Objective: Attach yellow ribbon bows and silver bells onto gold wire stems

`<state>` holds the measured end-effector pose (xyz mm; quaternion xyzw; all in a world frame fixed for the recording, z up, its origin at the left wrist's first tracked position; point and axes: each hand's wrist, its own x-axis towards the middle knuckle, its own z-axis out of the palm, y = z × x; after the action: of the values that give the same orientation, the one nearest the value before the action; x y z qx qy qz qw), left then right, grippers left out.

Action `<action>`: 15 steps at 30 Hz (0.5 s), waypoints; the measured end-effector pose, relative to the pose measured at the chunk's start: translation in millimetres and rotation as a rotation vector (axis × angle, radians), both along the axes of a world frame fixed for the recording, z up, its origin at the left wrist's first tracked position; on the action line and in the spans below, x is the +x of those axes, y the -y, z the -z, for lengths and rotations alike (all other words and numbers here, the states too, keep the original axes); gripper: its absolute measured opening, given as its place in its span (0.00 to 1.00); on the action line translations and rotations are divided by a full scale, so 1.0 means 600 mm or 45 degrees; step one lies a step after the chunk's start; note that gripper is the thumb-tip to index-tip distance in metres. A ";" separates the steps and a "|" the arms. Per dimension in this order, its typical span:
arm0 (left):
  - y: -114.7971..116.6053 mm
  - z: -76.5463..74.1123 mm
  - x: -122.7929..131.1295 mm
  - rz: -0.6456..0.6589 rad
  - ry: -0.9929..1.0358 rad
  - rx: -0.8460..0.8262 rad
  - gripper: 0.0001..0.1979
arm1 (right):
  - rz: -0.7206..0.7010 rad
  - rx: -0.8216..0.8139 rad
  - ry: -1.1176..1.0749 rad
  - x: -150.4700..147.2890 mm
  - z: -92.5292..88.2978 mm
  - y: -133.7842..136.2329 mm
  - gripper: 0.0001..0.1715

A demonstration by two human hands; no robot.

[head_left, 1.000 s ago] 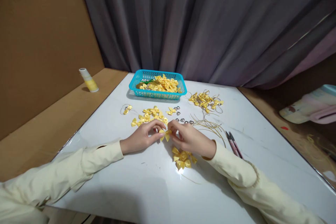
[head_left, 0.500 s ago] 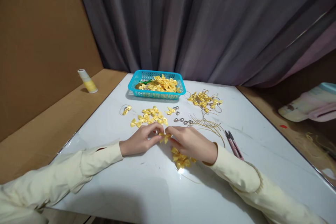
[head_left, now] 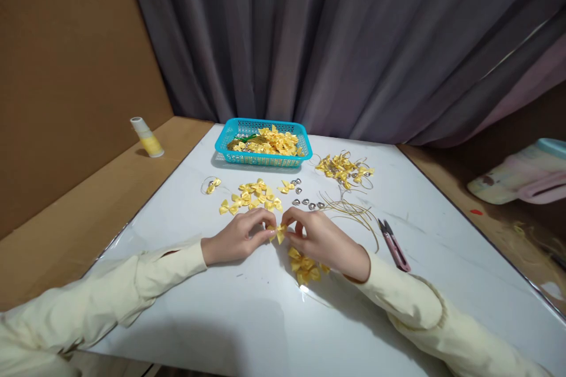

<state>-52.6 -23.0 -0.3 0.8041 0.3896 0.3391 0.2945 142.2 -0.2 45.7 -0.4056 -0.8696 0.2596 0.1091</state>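
Between my two hands, just above the table, is a small yellow satin bow (head_left: 280,233). My left hand (head_left: 241,234) pinches its left side between thumb and fingertips. On the opposite side, my right hand (head_left: 325,241) has thumb and index finger closed on the bow's right loop. A pile of yellow bows (head_left: 304,268) lies under and beside my right wrist, partly covered by it. Beyond my fingers are several loose bows (head_left: 252,195) and several silver heart-shaped pieces (head_left: 305,202). Thin gold cords (head_left: 354,211) lie right of them.
A blue basket (head_left: 263,160) of bows stands at the back. Right of it is a heap of bows with cords (head_left: 342,168); one corded bow (head_left: 214,186) lies left. Thread snips (head_left: 395,246) rest near my right forearm. A thread spool (head_left: 148,138) stands at the left.
My right hand has shifted slightly right and its fingers have opened out a little around the bow. The bow has turned a bit and shows more; my left hand is nearly still.
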 end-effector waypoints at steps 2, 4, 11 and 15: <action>0.000 0.001 0.000 0.009 -0.023 0.033 0.02 | -0.037 -0.018 -0.029 0.001 -0.002 -0.003 0.06; 0.000 0.002 0.001 0.019 -0.053 0.074 0.02 | -0.076 -0.044 -0.050 0.001 -0.001 -0.006 0.04; -0.001 0.002 0.003 0.031 -0.180 0.241 0.04 | -0.148 -0.083 -0.086 0.004 0.005 -0.010 0.06; 0.000 0.001 0.003 0.023 -0.229 0.264 0.05 | -0.156 -0.069 -0.080 0.005 0.003 -0.010 0.07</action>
<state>-50.6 -22.9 -1.0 0.8608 0.3701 0.3014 0.1766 145.0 5.5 43.9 -0.3461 -0.8815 0.3020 0.1094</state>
